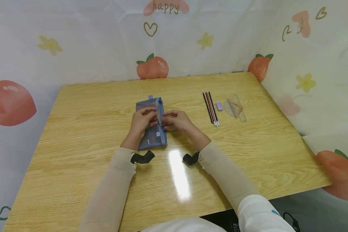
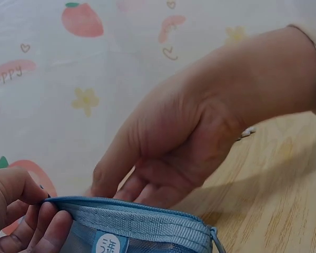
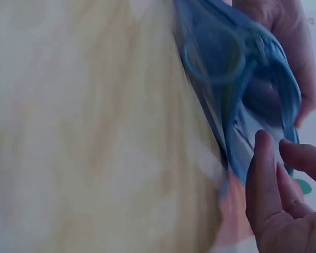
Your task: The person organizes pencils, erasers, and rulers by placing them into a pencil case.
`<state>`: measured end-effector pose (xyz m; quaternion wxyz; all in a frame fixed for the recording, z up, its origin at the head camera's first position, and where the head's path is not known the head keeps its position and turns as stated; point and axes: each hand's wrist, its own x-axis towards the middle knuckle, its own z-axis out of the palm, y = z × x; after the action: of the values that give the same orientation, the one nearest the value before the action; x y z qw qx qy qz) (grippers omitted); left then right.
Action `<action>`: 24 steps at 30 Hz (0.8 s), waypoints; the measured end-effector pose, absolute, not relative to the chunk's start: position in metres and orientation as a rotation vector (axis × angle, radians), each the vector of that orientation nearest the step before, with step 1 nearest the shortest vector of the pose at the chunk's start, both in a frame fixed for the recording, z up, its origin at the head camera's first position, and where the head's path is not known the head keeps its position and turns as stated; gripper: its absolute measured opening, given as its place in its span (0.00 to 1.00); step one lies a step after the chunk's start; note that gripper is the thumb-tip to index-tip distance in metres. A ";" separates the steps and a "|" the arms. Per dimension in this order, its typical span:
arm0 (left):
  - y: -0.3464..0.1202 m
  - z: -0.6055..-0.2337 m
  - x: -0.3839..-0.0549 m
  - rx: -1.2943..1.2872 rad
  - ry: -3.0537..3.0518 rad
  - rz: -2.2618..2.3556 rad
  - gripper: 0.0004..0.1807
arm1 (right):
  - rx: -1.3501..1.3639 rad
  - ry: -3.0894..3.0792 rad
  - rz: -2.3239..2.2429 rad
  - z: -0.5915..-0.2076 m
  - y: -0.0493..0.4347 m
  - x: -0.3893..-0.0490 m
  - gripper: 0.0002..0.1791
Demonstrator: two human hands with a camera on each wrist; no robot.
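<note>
A blue mesh zip pencil case [image 1: 150, 138] lies on the table in front of the person, its zipped side facing right. In the left wrist view its zip edge [image 2: 147, 226] shows a round white label and a zip pull [image 2: 217, 240] at one end. The left hand [image 1: 144, 120] pinches the rim of the case between thumb and fingers. At the mouth, which gapes in the right wrist view, the right hand [image 1: 178, 122] has its fingertips close to the edge, thumb and fingers apart. Part of the right fingers is hidden behind the rim in the left wrist view.
Right of the case lie several pencils [image 1: 210, 108], a lilac eraser [image 1: 219, 106], a clear protractor [image 1: 230, 108] and a clear ruler [image 1: 242, 111]. The wooden table [image 1: 90, 129] meets a printed cloth backdrop [image 1: 98, 42] at the back.
</note>
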<state>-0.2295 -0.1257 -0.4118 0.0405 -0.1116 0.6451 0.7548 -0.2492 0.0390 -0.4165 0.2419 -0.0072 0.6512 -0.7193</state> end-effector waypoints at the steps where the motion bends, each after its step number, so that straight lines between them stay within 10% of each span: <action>1: -0.126 -0.412 -0.230 -0.344 1.975 2.314 0.15 | -0.022 1.792 -1.965 -0.414 0.043 -0.251 0.19; 24: -0.127 -0.409 -0.227 -0.370 1.968 2.340 0.15 | -0.028 2.852 -0.910 -0.377 0.172 -0.322 0.14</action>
<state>-0.2267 -0.1271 -0.4093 0.0307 -0.1201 0.6388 0.7594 -0.3219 0.1724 -0.3765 0.0738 -0.0095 0.9501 -0.3030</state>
